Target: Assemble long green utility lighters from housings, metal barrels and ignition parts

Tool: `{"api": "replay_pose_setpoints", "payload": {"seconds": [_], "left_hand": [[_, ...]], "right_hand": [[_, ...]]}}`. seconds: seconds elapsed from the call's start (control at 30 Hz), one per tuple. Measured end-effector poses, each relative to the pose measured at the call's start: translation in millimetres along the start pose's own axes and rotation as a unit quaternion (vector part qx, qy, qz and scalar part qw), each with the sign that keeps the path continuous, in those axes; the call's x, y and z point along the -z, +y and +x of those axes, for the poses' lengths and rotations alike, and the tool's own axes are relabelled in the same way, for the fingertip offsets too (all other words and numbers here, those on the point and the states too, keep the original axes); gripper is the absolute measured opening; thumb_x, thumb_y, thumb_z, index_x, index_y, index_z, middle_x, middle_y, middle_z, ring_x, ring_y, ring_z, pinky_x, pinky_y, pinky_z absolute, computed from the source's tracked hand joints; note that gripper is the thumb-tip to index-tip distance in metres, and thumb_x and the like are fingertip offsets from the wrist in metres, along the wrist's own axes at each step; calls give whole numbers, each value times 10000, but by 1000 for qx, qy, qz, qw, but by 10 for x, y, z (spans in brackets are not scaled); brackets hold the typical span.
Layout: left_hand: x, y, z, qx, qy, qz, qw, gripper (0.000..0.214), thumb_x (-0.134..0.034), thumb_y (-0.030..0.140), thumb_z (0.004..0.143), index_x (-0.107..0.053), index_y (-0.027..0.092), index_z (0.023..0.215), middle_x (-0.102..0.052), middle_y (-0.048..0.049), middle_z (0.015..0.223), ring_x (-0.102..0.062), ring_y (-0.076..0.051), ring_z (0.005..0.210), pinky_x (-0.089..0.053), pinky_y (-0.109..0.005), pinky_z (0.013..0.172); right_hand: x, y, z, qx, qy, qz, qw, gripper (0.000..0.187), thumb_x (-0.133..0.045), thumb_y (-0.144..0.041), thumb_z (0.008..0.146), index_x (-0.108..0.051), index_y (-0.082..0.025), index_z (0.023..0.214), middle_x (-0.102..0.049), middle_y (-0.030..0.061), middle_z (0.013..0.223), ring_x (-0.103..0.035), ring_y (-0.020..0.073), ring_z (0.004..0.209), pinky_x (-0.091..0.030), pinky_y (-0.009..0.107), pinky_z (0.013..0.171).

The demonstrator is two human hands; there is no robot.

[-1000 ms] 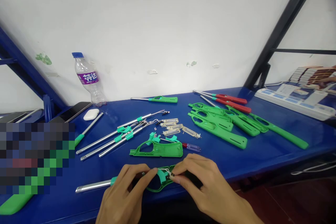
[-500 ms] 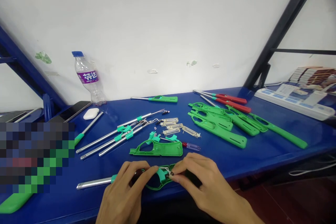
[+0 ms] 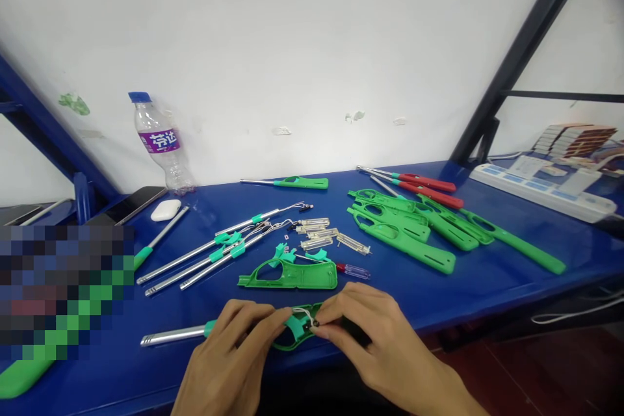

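Note:
My left hand (image 3: 229,357) and my right hand (image 3: 375,338) meet at the near edge of the blue table (image 3: 487,286). Between them lies a green lighter shell (image 3: 292,331) with a metal tube (image 3: 170,336) sticking out to the left. The left fingers pinch the shell by its teal trigger. The right fingertips pinch a small dark part with a thin white wire at the shell's middle. Just beyond lies another open green shell half (image 3: 287,275).
Several metal tubes with teal collars (image 3: 214,253), small clear parts (image 3: 316,234), a tiny red-tipped piece (image 3: 353,270), green handles (image 3: 404,234) and red-handled lighters (image 3: 419,185) lie on the table. A water bottle (image 3: 158,143), white case (image 3: 166,210) and phone (image 3: 131,205) sit at the back left.
Both hands stay on the shell; the fingers shift slightly around the wire and trigger. The view has drifted a little.

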State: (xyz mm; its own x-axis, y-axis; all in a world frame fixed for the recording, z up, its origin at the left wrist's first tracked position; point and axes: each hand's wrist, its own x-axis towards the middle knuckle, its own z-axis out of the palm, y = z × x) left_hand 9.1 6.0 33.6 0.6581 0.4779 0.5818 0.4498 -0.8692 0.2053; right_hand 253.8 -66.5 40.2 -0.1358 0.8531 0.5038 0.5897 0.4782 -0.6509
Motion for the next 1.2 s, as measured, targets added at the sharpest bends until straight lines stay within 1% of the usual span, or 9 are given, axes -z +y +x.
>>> {"api": "replay_pose_setpoints", "payload": {"seconds": [0.07, 0.2, 0.3, 0.43, 0.5, 0.6, 0.67, 0.87, 1.2], "left_hand": [[-20, -9, 13, -7, 10, 10, 1000, 459, -451, 13, 1049, -682, 271, 1352, -738, -27, 1112, -669, -162, 988, -604, -206, 744], [-56, -14, 68, -16, 24, 17, 999, 554, -430, -68, 987, -685, 274, 1341, -725, -40, 1114, -660, -171, 1009, -615, -275, 866], [-72, 2, 97, -27, 55, 7, 998, 553, -416, -91, 970, -708, 263, 1278, -718, -37, 1084, -673, -150, 1009, -606, -246, 876], [-83, 22, 84, -7, 54, -13, 998, 485, -412, -54, 1004, -708, 236, 1257, -709, -35, 1095, -712, -102, 975, -594, -168, 861], [-80, 27, 75, 9, 46, -15, 999, 471, -413, -29, 1020, -704, 241, 1274, -711, -30, 1115, -727, -87, 956, -592, -148, 854], [-67, 27, 77, 11, 51, -20, 998, 457, -413, -21, 1027, -713, 245, 1246, -715, -19, 1096, -740, -77, 933, -587, -131, 836], [-60, 20, 76, 7, 57, -24, 998, 442, -418, -16, 1035, -713, 243, 1239, -714, -19, 1086, -742, -80, 932, -586, -132, 828], [-50, -21, 34, 14, 29, -42, 999, 420, -446, 2, 1063, -673, 263, 1303, -696, -27, 1128, -724, -103, 990, -588, -175, 870], [-64, 17, 101, -3, 49, -48, 998, 375, -445, 18, 1070, -705, 239, 1227, -703, -28, 1035, -719, -125, 938, -594, -199, 831]], "right_hand": [[-4, 1, 0, 3, 8, 1, 1000, 70, -702, -184, 1045, -692, -249, 1023, -795, -41, 947, -702, 160, 862, -496, 287, 841], [-7, -1, -6, 7, 18, 1, 1000, 60, -696, -194, 1050, -696, -244, 1017, -795, -29, 930, -702, 161, 846, -503, 282, 815], [-7, 0, -5, 10, 20, -5, 1000, 63, -695, -186, 1048, -696, -243, 1021, -795, -24, 927, -703, 165, 841, -505, 283, 804], [-13, 10, -3, 14, 21, -11, 1000, 64, -696, -181, 1048, -690, -240, 1024, -791, -25, 923, -699, 160, 829, -501, 282, 798], [-19, 17, -6, 13, 20, -11, 1000, 62, -698, -183, 1048, -688, -240, 1027, -791, -30, 929, -694, 157, 831, -498, 284, 804], [-26, 23, -12, 11, 21, -11, 1000, 56, -701, -191, 1050, -683, -240, 1029, -791, -37, 938, -690, 152, 843, -496, 282, 815], [-27, 23, -14, 10, 21, -12, 1000, 54, -701, -195, 1051, -681, -242, 1030, -790, -41, 938, -691, 149, 848, -494, 281, 822], [-18, 11, -16, 0, 20, -10, 1000, 47, -688, -219, 1059, -690, -248, 1023, -788, -40, 924, -700, 158, 851, -501, 290, 822], [-24, 2, -14, -1, 16, -7, 1000, 54, -679, -221, 1064, -695, -248, 1020, -788, -32, 924, -705, 164, 850, -500, 295, 817]]}}
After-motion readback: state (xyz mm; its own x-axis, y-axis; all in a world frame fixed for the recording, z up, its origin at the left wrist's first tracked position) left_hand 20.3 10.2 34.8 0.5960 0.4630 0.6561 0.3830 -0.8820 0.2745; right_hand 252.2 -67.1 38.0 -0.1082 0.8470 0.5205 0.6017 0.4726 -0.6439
